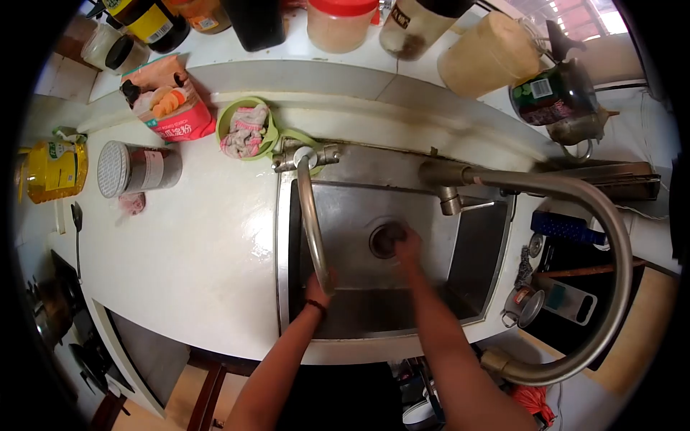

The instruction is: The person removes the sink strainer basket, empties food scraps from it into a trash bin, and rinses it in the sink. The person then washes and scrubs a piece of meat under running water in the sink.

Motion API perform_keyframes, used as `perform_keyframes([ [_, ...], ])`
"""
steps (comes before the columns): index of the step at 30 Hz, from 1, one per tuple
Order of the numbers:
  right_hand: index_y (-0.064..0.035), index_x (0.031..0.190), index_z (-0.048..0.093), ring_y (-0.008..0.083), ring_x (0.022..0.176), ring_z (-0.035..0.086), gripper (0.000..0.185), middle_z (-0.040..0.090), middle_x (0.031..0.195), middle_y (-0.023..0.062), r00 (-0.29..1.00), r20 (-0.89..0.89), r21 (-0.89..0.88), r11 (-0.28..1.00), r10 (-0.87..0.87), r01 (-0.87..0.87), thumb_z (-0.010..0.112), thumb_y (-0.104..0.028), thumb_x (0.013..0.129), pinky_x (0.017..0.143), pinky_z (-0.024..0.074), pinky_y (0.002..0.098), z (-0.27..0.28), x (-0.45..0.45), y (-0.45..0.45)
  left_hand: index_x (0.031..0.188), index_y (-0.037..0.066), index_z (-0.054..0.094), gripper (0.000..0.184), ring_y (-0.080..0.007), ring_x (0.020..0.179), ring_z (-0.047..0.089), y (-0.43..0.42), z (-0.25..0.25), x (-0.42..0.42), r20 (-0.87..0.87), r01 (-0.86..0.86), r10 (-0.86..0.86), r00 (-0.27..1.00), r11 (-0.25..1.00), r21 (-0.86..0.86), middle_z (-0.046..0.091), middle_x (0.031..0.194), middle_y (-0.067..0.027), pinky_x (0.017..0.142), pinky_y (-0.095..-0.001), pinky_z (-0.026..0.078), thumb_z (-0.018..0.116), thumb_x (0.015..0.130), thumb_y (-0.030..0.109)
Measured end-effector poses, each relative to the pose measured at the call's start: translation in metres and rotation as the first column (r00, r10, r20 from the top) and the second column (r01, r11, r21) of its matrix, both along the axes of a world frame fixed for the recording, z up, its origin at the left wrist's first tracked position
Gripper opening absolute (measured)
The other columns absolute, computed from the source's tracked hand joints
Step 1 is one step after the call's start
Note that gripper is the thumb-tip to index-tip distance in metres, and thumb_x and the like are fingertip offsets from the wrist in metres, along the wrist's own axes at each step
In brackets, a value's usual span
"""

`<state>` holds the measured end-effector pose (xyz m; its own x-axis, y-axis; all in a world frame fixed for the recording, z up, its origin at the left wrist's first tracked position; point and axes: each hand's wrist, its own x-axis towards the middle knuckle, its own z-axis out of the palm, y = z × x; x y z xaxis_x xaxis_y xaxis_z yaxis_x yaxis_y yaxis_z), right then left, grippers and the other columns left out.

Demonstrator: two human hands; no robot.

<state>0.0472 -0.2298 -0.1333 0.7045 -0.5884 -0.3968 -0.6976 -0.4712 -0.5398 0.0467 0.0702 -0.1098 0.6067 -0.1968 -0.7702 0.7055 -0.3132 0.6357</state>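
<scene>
Well, right fingers (400,245) reach the drain (380,241); a green bowl (271,133) holds cloth (246,131).

Left hand (317,289) and right hand (407,246): bare. Left wrist (307,317) — fitted with one narrow, dark reddish-brown band (315,307); material too small to determine. Left forearm (277,366) and right forearm (440,323): uncovered. Clothing (345,395) — black, surface detail not discernible.

The scene is being viewed by one head-worn camera, aimed forward and steeply down. The sink (348,208) is being framed centrally from close above, and the shelf (287,70) is being caught along the top edge.
</scene>
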Motion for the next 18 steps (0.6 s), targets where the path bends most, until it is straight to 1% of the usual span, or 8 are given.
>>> perform_keyframes([
  [1, -0.0034, 0.115, 0.067, 0.0335, 0.105, 0.066, 0.042, 0.069, 0.107, 0.0207, 0.998, -0.039, 0.102, 0.994, -0.045, 0.049, 0.069, -0.010, 0.074, 0.088, 0.0520, 0.0424, -0.010, -0.038, -0.024, 0.109, 0.012, 0.060, 0.021, -0.0128, 0.078, 0.062, -0.002, -0.025, -0.011, 0.000, 0.000, 0.000, 1.000, 1.000, -0.006, 0.063, 0.088, -0.0014, 0.061, -0.0294, 0.052, 0.064, 0.094, 0.026],
  [4, -0.0016, 0.113, 0.066, 0.0383, 0.105, 0.064, 0.038, 0.068, 0.105, 0.0221, 0.995, 0.022, 0.100, 0.990, -0.102, 0.099, 0.060, -0.006, 0.076, 0.088, 0.0505, 0.0436, 0.018, -0.095, -0.084, 0.105, 0.012, 0.060, 0.017, -0.0116, 0.075, 0.060, -0.020, -0.054, -0.032, -0.197, -0.418, 0.371, 0.907, 0.843, -0.339, 0.062, 0.085, -0.0004, 0.059, -0.0279, 0.050, 0.064, 0.094, 0.024],
  [5, -0.0015, 0.112, 0.065, 0.0397, 0.104, 0.063, 0.036, 0.067, 0.104, 0.0227, 0.991, 0.054, 0.043, 0.991, -0.126, 0.124, 0.058, -0.006, 0.077, 0.088, 0.0501, 0.0448, 0.029, -0.105, -0.100, 0.102, 0.009, 0.062, 0.015, -0.0134, 0.077, 0.061, -0.031, -0.017, -0.012, -0.100, -0.243, 0.227, 0.969, 0.949, -0.203, 0.064, 0.085, -0.0031, 0.065, -0.0295, 0.050, 0.063, 0.093, 0.021],
  [6, -0.0038, 0.117, 0.062, 0.0443, 0.101, 0.061, 0.040, 0.064, 0.104, 0.0235, 0.997, 0.065, -0.317, 0.947, -0.028, 0.047, 0.054, -0.005, 0.078, 0.086, 0.0489, 0.0492, 0.031, -0.108, -0.113, 0.099, 0.006, 0.063, 0.014, -0.0151, 0.079, 0.061, -0.040, 0.006, 0.004, -0.021, -0.055, 0.054, 0.998, 0.997, -0.049, 0.066, 0.085, -0.0057, 0.072, -0.0311, 0.050, 0.063, 0.091, 0.017],
  [12, -0.0073, 0.124, 0.055, 0.0458, 0.096, 0.059, 0.045, 0.058, 0.106, 0.0240, 0.999, 0.002, -0.503, 0.864, -0.033, 0.030, 0.060, -0.011, 0.079, 0.083, 0.0486, 0.0533, -0.021, -0.047, -0.112, 0.102, 0.006, 0.063, 0.015, -0.0138, 0.078, 0.060, -0.041, 0.018, 0.016, -0.077, -0.118, 0.114, 0.990, 0.992, -0.047, 0.066, 0.086, -0.0048, 0.071, -0.0297, 0.049, 0.064, 0.091, 0.016],
  [14, -0.0077, 0.125, 0.056, 0.0457, 0.099, 0.059, 0.050, 0.057, 0.108, 0.0242, 0.999, 0.047, -0.455, 0.889, -0.021, 0.040, 0.064, -0.013, 0.076, 0.085, 0.0489, 0.0518, -0.040, -0.026, -0.070, 0.102, 0.006, 0.064, 0.015, -0.0131, 0.078, 0.060, -0.036, 0.016, 0.013, -0.088, -0.144, 0.139, 0.986, 0.989, -0.042, 0.066, 0.087, -0.0044, 0.071, -0.0291, 0.049, 0.064, 0.091, 0.016],
  [16, -0.0057, 0.126, 0.055, 0.0445, 0.100, 0.058, 0.055, 0.057, 0.112, 0.0233, 0.933, 0.094, -0.372, 0.882, 0.346, -0.290, 0.066, -0.015, 0.073, 0.086, 0.0489, 0.0509, -0.032, -0.019, -0.025, 0.102, 0.006, 0.064, 0.015, -0.0124, 0.079, 0.060, -0.032, 0.016, 0.013, -0.092, -0.171, 0.166, 0.982, 0.984, -0.041, 0.066, 0.087, -0.0039, 0.070, -0.0285, 0.049, 0.065, 0.091, 0.016],
  [18, -0.0019, 0.119, 0.060, 0.0434, 0.102, 0.058, 0.048, 0.059, 0.112, 0.0233, 0.869, 0.213, -0.123, 0.894, 0.447, -0.430, 0.064, -0.013, 0.072, 0.088, 0.0486, 0.0495, -0.033, -0.025, 0.008, 0.101, 0.006, 0.064, 0.014, -0.0114, 0.078, 0.058, -0.030, 0.021, 0.011, -0.066, -0.189, 0.185, 0.980, 0.980, -0.059, 0.065, 0.087, -0.0024, 0.070, -0.0276, 0.048, 0.064, 0.092, 0.017],
])
